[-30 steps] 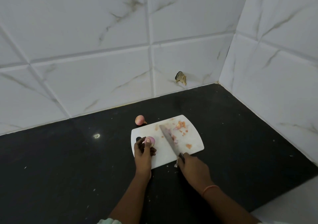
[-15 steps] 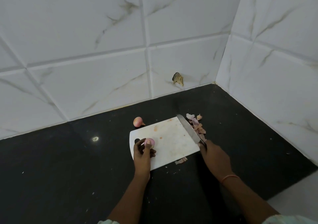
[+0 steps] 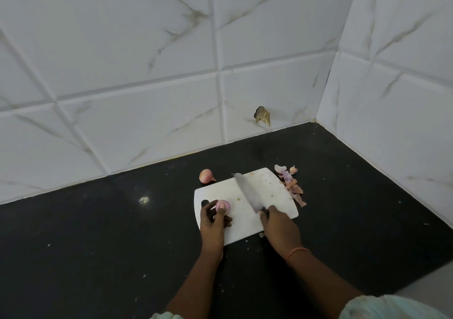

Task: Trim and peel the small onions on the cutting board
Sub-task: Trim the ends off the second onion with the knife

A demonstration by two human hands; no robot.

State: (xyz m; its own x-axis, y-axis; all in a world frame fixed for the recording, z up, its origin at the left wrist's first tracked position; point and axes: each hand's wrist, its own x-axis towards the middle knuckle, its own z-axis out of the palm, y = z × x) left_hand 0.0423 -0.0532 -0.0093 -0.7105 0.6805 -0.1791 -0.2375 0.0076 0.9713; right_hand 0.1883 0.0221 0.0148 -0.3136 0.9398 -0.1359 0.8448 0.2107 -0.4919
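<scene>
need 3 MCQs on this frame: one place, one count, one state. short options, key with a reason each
1. Where do the onion peels lie?
A. On the counter, right of the cutting board
B. In a bowl
C. On the board's middle

2. How many onions show?
A. One
B. Two
C. Four

3. What does the right hand hold?
A. Nothing
B. A peeler
C. A knife

Key: 1 A, the peels sit off the board's right edge. 2 B, a held onion in the left hand and a loose onion behind the board. 3 C, its grip closes on the handle, blade over the board.
</scene>
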